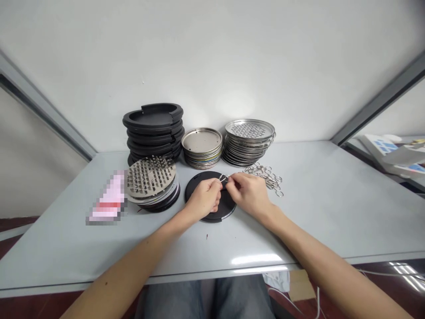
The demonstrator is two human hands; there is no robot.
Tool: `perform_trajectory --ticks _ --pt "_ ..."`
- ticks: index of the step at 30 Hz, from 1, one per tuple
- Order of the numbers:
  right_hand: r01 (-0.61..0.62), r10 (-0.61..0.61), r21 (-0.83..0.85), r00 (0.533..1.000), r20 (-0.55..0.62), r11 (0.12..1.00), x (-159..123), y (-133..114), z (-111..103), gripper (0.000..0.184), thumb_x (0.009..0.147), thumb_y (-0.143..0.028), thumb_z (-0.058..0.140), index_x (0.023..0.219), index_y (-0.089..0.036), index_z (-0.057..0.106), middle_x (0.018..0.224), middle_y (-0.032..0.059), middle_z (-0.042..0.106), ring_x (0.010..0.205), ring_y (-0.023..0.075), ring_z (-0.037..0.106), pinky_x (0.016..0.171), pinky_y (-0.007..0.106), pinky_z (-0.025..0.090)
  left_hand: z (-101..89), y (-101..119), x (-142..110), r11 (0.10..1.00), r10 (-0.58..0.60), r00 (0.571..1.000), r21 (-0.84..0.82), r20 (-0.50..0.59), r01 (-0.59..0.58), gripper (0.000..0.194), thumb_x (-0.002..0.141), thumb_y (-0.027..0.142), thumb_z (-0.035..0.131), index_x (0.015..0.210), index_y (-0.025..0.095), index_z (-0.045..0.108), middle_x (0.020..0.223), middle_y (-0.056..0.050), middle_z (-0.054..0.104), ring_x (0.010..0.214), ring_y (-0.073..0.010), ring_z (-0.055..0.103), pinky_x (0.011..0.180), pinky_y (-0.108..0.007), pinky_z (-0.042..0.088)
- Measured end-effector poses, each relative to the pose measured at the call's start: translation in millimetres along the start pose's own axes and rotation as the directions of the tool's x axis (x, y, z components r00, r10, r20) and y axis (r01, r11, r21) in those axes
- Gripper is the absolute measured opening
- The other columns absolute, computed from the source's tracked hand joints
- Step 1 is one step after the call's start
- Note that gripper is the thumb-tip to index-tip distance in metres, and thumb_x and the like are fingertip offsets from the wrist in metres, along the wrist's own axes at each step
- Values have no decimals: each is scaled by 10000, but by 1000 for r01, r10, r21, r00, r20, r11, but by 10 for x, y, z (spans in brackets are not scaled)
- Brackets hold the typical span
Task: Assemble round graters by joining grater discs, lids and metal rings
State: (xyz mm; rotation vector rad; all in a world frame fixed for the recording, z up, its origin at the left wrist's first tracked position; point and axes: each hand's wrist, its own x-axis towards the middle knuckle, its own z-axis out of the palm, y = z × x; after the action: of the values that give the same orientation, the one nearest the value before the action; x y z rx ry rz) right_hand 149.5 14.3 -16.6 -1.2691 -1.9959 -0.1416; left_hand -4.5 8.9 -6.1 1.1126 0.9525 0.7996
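My left hand (204, 198) and my right hand (249, 193) meet over a black round disc (199, 181) lying flat on the grey table (332, 208). Both hands are closed in a pinch on a small metal ring (223, 178) held between their fingertips, just above the disc's far part. A loose pile of similar metal rings (267, 175) lies just right of my right hand.
At the back stand a stack of black round trays (153, 130), a stack of flat metal discs (202, 147) and a stack of perforated metal plates (249, 141). A spiked metal plate (151, 177) tops a pile at left, beside a blurred pink object (108, 199).
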Motion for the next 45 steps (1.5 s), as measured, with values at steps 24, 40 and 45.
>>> perform_trajectory --ticks 24,40,45 --pt "-376 296 707 924 241 599 97 84 -47 224 816 -373 604 774 -160 658 587 13 614 539 135 565 527 261 453 -115 51 10 997 66 998 -33 3 -66 234 848 250 428 627 173 435 438 91 300 348 -44 299 375 -169 249" --pt "-431 248 899 882 401 81 610 121 -10 148 788 -277 552 672 -187 572 948 58 691 977 191 620 922 358 465 -125 -57 -20 940 318 931 187 -177 -286 120 822 271 536 891 190 480 660 68 478 458 -40 419 474 -169 344" --pt "-620 270 747 697 665 -239 505 61 15 101 827 -265 506 762 -201 549 771 24 691 729 149 676 731 299 552 -134 -44 -34 936 304 939 234 -158 -264 101 825 274 525 807 174 517 654 48 488 478 -56 420 475 -173 330"
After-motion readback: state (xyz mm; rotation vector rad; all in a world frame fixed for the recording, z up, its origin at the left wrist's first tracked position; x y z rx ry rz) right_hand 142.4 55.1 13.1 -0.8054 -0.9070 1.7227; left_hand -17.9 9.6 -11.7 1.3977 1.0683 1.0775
